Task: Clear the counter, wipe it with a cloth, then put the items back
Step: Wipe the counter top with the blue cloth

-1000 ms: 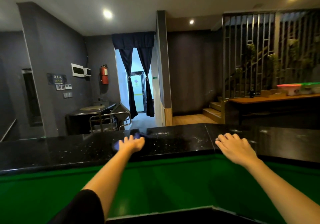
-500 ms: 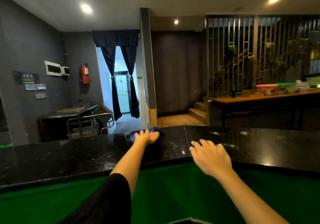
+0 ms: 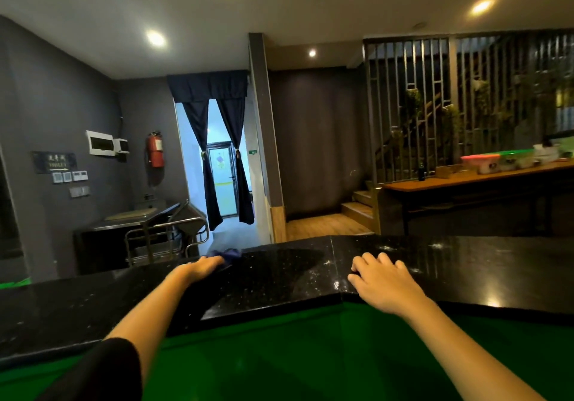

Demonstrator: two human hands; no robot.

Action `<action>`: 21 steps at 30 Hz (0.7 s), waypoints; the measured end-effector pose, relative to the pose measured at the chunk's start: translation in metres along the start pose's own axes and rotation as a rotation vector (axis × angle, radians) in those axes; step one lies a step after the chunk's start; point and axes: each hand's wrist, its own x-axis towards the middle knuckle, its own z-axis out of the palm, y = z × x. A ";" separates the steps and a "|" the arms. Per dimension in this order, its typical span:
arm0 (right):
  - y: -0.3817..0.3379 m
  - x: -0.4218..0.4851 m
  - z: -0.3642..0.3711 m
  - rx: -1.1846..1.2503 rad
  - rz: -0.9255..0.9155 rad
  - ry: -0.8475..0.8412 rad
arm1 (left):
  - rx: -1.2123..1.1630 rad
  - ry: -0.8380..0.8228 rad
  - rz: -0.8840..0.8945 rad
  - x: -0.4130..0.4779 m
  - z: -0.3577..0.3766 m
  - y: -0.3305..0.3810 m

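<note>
Roughly mid-task: the glossy black speckled stone counter (image 3: 279, 279) looked cleared where we could see it, we were wiping, putting items back was left. Our left hand (image 3: 203, 266) pressed flat on the dark blue cloth (image 3: 228, 254) at the far edge, fingers extended over it, not clenched; cloth bunched past the fingertips. Our right hand (image 3: 383, 279) rested splayed, holding nothing.
</note>
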 end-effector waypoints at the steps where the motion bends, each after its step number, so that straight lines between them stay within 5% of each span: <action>1: -0.003 -0.001 0.002 -0.047 -0.016 0.025 | 0.023 0.005 -0.012 0.007 -0.005 -0.001; 8: -0.003 0.004 0.014 -0.122 -0.056 0.115 | 0.136 -0.022 0.048 0.015 0.012 0.078; 15: 0.000 0.007 0.023 -0.155 -0.144 0.265 | 0.186 -0.206 0.352 -0.046 0.089 0.237; 21: 0.002 0.008 0.021 -0.173 -0.137 0.223 | 0.232 -0.188 0.386 -0.056 0.104 0.240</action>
